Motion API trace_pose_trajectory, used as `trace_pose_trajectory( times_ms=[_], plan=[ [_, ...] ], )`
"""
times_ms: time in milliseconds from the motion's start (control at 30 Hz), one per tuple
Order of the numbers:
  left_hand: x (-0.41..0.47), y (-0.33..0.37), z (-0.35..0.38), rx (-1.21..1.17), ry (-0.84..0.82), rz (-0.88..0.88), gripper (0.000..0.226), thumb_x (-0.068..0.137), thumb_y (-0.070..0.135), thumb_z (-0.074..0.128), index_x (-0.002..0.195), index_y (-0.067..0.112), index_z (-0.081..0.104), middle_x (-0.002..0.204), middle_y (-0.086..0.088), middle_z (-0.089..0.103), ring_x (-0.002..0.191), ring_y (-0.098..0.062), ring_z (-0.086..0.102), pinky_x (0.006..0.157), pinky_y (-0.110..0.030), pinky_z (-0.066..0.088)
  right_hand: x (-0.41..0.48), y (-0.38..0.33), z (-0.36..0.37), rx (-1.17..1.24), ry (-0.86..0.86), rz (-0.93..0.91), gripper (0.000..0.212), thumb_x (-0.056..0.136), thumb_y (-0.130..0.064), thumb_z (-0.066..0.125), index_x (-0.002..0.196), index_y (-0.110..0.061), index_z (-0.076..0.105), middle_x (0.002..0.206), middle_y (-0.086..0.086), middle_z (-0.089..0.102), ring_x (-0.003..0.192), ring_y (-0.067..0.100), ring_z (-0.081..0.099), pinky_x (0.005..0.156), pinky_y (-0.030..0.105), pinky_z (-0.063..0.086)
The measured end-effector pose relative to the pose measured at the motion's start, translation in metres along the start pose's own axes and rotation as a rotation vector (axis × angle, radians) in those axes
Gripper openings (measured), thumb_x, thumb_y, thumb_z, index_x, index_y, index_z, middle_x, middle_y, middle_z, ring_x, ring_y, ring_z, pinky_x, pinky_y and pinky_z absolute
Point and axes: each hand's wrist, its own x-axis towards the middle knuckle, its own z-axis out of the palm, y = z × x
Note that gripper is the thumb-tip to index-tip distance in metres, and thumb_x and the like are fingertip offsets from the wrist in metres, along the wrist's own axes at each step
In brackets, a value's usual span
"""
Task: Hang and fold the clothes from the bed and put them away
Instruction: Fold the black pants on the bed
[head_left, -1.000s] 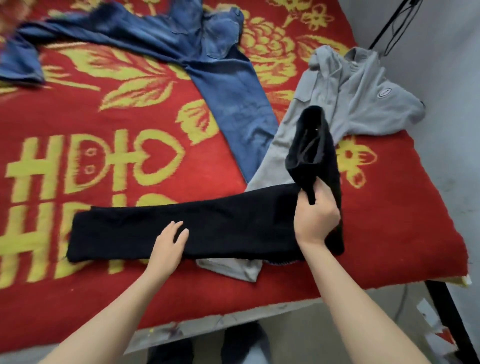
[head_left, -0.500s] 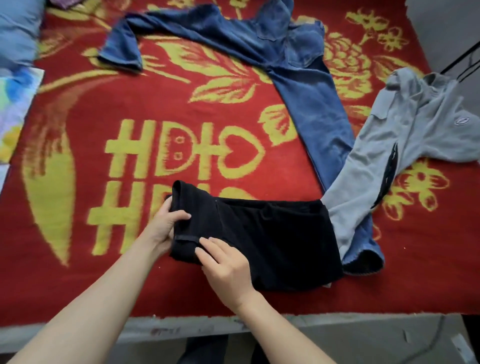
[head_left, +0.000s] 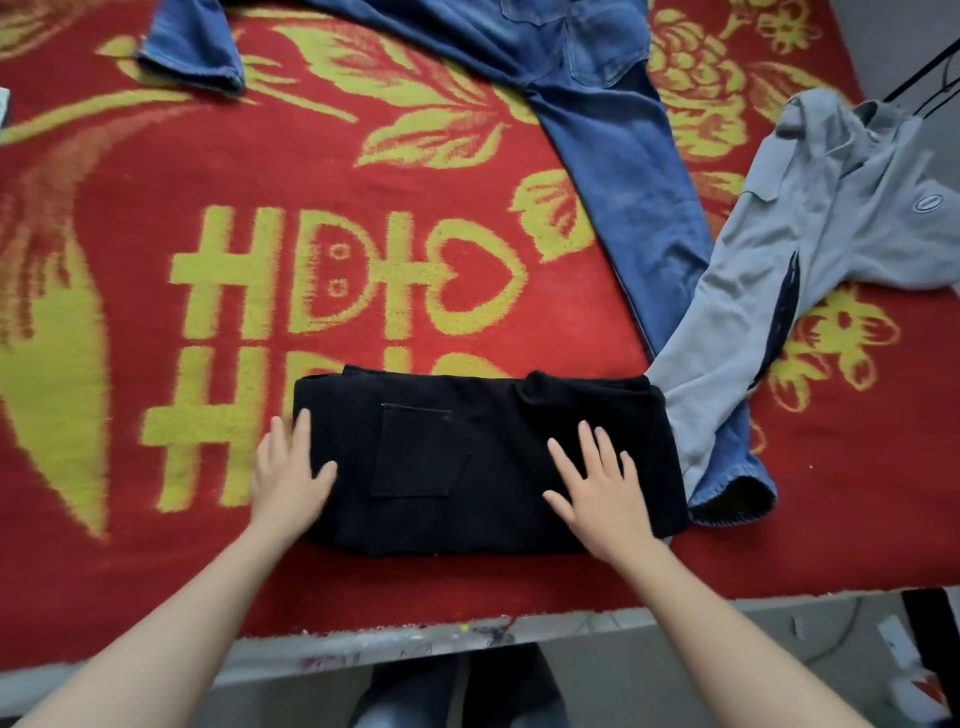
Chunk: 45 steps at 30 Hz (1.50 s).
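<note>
Item under work: black trousers (head_left: 483, 467), folded into a compact rectangle with a back pocket (head_left: 415, 452) facing up. They lie on the red blanket (head_left: 363, 312) of the bed, directly under both grips and near the bed's front edge (head_left: 415, 636).

Left grip (head_left: 291, 473): flat, fingers straight and slightly apart, pinching nothing. It rests on the left end of the bundle, with its outer side over the blanket. Right grip (head_left: 597, 483): flat, fingers spread, pressing down on the right half. Neither grip encloses any cloth.

Judgement: the fold appears complete and is being pressed flat. The bundle is not yet put away.

Risks:
- The layers are held by downward pressure only. If both grips lift together, the thick upper layer may spring open, most likely at the ridge just beyond the right grip.
- A lift from one end alone would let the stack sag and unfold.
- The bundle sits near the front edge, so a pull toward the person could carry it off the bed.

Surroundings:
- Just beyond the right grip's outer side, the bundle touches a grey garment (head_left: 810, 234), whose lower part drapes across the hem of the blue jeans (head_left: 623, 182).
- I cannot tell whether the bundle's right edge overlaps either, so sliding it that way may drag them.
- The jeans run away from both grips toward the far side of the bed, unfolded.
- Thin dark rods (head_left: 919, 83) show far beyond the right grip. Their purpose is not determinable.
</note>
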Motion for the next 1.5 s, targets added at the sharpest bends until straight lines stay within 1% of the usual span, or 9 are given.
trace_pose_trajectory(
  times_ms=[167,333,433,600,700,867,1033,1167,1500],
  plan=[
    [-0.02,0.027,0.032,0.429,0.04,0.37,0.079,0.072,0.038,0.077,0.14,0.014,0.044,0.147,-0.026,0.032,0.135,-0.042,0.024,0.096,-0.061,0.036,0.034,0.034,-0.009,-0.096,-0.098,-0.029,0.067,0.079,-0.057,0.024,0.128,-0.027,0.059,0.142,0.014,0.046,0.131,0.027,0.033,0.099,0.061,0.024],
    [-0.002,0.021,0.036,0.591,-0.129,0.176,0.071,0.093,0.063,0.018,0.146,0.033,-0.019,0.155,-0.008,-0.024,0.142,-0.03,-0.022,0.114,-0.052,0.005,0.066,0.043,-0.011,0.166,-0.346,0.033,0.055,0.095,-0.055,0.031,0.146,-0.041,0.018,0.159,-0.004,-0.001,0.145,0.016,-0.002,0.113,0.053,-0.001],
    [-0.002,0.021,0.033,0.616,-0.175,0.157,0.071,0.092,0.065,0.018,0.146,0.034,-0.017,0.155,-0.007,-0.024,0.142,-0.03,-0.021,0.114,-0.052,0.005,0.071,0.045,-0.019,0.324,-0.336,0.022,0.053,0.093,-0.044,0.047,0.143,-0.034,0.032,0.157,-0.001,0.015,0.144,0.017,0.012,0.114,0.05,0.006],
    [-0.017,0.035,0.032,0.531,0.015,0.261,0.082,0.081,0.045,0.066,0.147,0.015,0.029,0.151,-0.026,0.021,0.139,-0.043,0.019,0.103,-0.062,0.03,0.028,0.056,-0.018,0.496,0.397,0.409,0.05,0.083,-0.025,0.054,0.13,-0.007,0.053,0.135,0.019,0.048,0.125,0.039,0.043,0.102,0.048,0.035],
    [-0.025,0.032,0.034,0.53,0.007,0.38,0.089,0.062,0.037,0.083,0.136,0.011,0.043,0.139,-0.027,0.042,0.13,-0.042,0.032,0.09,-0.063,0.041,0.012,0.074,-0.001,0.837,0.056,0.785,0.073,0.083,-0.026,0.066,0.144,-0.01,0.029,0.146,0.018,0.034,0.133,0.036,0.032,0.106,0.048,0.031],
    [-0.034,0.031,0.041,0.651,-0.205,0.27,0.069,0.097,0.054,0.027,0.149,0.027,-0.011,0.156,-0.01,-0.017,0.144,-0.03,-0.015,0.115,-0.047,0.006,0.011,0.094,-0.005,1.126,0.027,0.814,0.057,0.077,-0.019,0.074,0.126,-0.005,0.048,0.117,0.001,0.053,0.112,0.031,0.053,0.094,0.043,0.045],
    [-0.028,0.033,0.036,0.633,-0.301,0.228,0.068,0.097,0.054,0.026,0.148,0.031,-0.014,0.156,-0.007,-0.021,0.143,-0.027,-0.019,0.116,-0.045,0.003,0.007,0.109,-0.04,1.368,-0.107,0.78,0.015,0.077,-0.004,0.071,0.091,0.0,0.067,0.103,0.018,0.067,0.075,0.022,0.062,0.057,0.022,0.053],
    [-0.026,0.034,0.037,0.571,-0.338,0.222,0.068,0.097,0.053,0.028,0.148,0.032,-0.012,0.155,-0.006,-0.023,0.142,-0.027,-0.022,0.116,-0.046,0.0,0.007,0.073,-0.104,1.538,-0.055,0.596,0.023,0.077,0.002,0.067,0.1,-0.001,0.064,0.096,0.015,0.068,0.075,0.019,0.067,0.072,0.03,0.055],
    [-0.013,0.006,-0.051,-1.383,-0.19,-0.315,0.055,0.1,0.046,0.014,0.134,0.017,0.044,0.141,-0.011,0.045,0.138,-0.021,0.03,0.115,-0.039,0.012,0.005,-0.164,-0.164,1.025,-0.062,-0.092,0.028,0.083,-0.035,0.064,0.1,-0.02,0.048,0.088,-0.008,0.058,0.094,0.016,0.053,0.089,0.033,0.038]
  ],
)
